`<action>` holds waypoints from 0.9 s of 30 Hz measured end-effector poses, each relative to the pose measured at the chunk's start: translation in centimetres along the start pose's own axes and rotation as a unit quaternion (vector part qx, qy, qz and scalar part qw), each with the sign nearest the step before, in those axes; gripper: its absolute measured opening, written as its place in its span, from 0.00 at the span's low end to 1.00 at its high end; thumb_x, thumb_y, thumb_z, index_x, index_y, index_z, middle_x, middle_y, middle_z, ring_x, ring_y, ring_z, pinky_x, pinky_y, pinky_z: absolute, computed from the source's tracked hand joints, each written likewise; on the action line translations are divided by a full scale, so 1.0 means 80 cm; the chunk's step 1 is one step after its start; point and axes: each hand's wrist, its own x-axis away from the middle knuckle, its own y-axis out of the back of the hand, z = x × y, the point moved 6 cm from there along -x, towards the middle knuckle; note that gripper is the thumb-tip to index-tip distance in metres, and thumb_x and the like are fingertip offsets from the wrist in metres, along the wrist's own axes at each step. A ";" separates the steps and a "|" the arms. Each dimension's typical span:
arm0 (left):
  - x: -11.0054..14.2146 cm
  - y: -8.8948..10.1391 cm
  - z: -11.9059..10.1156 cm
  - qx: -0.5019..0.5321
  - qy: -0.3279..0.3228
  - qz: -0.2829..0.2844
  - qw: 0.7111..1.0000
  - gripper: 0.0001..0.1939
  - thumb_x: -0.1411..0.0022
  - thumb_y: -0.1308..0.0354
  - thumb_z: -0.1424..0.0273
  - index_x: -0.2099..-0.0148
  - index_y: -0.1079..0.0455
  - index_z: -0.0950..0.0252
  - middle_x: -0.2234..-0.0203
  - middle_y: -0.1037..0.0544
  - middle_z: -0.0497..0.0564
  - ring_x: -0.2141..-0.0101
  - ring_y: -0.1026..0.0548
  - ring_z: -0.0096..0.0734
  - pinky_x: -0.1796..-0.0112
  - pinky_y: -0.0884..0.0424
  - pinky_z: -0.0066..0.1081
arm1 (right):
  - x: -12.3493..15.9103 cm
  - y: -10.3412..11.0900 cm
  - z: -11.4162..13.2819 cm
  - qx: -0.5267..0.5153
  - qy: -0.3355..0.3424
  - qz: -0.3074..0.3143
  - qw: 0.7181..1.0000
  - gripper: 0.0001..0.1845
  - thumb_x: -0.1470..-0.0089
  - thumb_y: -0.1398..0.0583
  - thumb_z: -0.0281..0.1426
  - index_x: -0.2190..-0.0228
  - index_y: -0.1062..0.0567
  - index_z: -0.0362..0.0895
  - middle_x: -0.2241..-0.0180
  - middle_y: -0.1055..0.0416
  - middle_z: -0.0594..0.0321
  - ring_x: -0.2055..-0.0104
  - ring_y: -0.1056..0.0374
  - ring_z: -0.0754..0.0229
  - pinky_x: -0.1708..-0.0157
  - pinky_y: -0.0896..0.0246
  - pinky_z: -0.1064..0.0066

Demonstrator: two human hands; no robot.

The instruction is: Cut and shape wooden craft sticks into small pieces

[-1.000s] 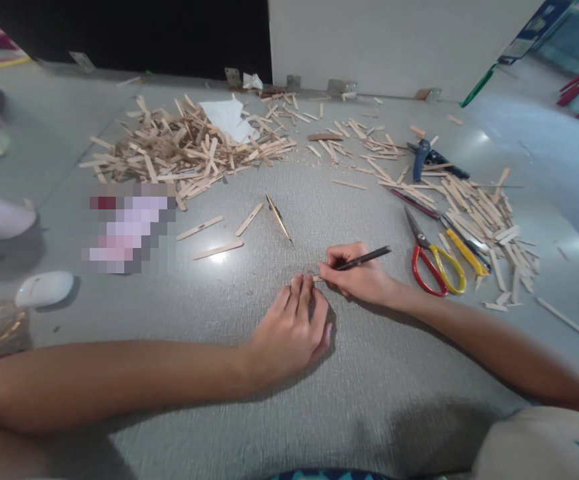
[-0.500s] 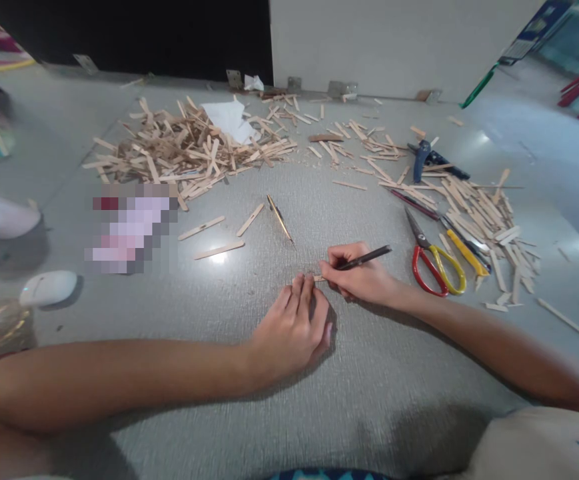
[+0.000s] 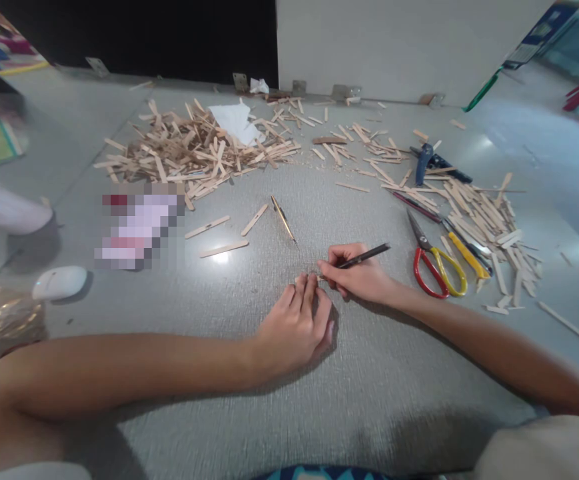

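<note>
Pale, flat wooden stick [image 3: 320,279] lies about midway between the far and near edges of the grey textured tabletop [image 3: 399,380], under the bunched fingertips of the left hand [image 3: 293,327]; whether they pinch it or merely press cannot be told. Right hand [image 3: 356,273] pinches a slim black pen [image 3: 369,255] just beside the stick. Compared with a second ago, both hands hold nearly the same positions, suggesting steady, unaltered work on the stick.

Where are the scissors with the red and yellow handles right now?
In the head view, the scissors lie right of centre on the table, between the right hand and the yellow-handled tool.
</note>
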 end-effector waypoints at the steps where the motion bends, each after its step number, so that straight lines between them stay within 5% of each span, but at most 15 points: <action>1: 0.000 0.000 0.000 0.000 0.000 0.000 1.000 0.23 0.24 0.56 0.69 0.50 0.22 0.80 0.53 0.14 0.76 0.54 0.12 0.55 0.56 0.21 0.42 | 0.000 0.000 0.000 -0.002 -0.002 0.000 1.000 0.28 0.43 0.31 0.48 0.82 0.34 0.47 0.86 0.34 0.69 0.88 0.41 0.69 0.89 0.49 0.76; 27: 0.000 0.003 -0.001 0.012 0.007 -0.020 1.000 0.24 0.24 0.58 0.71 0.50 0.24 0.83 0.54 0.15 0.79 0.54 0.12 0.59 0.56 0.21 0.43 | 0.000 -0.002 -0.004 0.005 0.000 0.001 1.000 0.29 0.43 0.30 0.50 0.82 0.35 0.47 0.88 0.38 0.71 0.87 0.45 0.69 0.89 0.54 0.76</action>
